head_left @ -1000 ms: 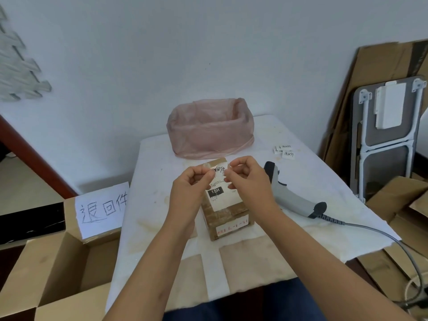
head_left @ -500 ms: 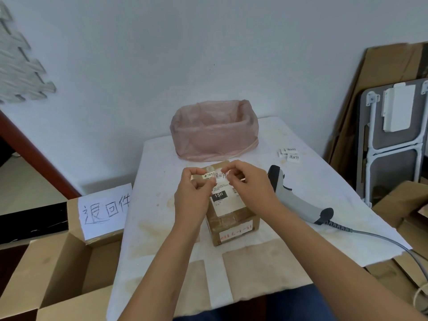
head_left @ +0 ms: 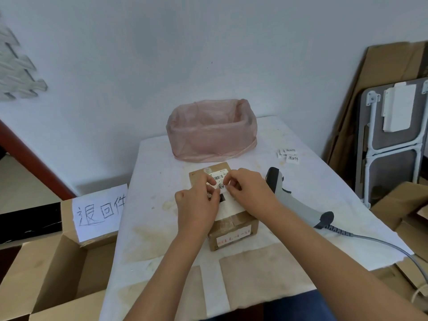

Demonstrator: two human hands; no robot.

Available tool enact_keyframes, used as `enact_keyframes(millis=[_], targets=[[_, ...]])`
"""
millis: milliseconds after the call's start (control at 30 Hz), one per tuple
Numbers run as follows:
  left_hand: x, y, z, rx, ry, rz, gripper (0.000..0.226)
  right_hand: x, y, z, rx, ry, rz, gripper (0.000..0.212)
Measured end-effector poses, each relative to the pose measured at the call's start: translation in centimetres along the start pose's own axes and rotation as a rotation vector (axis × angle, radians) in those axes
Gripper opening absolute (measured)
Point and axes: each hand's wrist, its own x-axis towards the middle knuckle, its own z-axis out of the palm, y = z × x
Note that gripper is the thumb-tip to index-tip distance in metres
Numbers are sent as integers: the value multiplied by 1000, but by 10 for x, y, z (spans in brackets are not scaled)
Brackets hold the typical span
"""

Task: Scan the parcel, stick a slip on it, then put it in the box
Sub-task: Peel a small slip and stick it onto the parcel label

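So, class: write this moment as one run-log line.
stage: sticking slip | left hand and right hand: pinching slip on parcel | scanner: lying on table | box: open

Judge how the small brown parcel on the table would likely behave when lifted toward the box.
The parcel looks like a taped cardboard carton, so probably stiff, not floppy. Its flat faces make rolling unlikely. It is compact under both hands, so one hand could likely lift it; its weight cannot be told.

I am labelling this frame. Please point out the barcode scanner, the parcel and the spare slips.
barcode scanner point(head_left: 294, 202): head view, grey handle.
parcel point(head_left: 234, 230): head view, near side face.
spare slips point(head_left: 289, 155): head view, middle of the small pile.
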Motion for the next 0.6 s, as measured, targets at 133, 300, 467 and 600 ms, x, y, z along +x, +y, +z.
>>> enact_keyframes(millis=[133,300,467,600], targets=[[5,1,2,39,-10,18,11,1,0,0,-6,-1,7,14],[8,4,1,69,-6,40,9,0,1,2,10,2,35,14],[15,7,-3,118,-70,34,11,-1,4,4,84,12,84,19],[16,10,-5,133,-89,21,10,-1,7,6,188,12,152,17]])
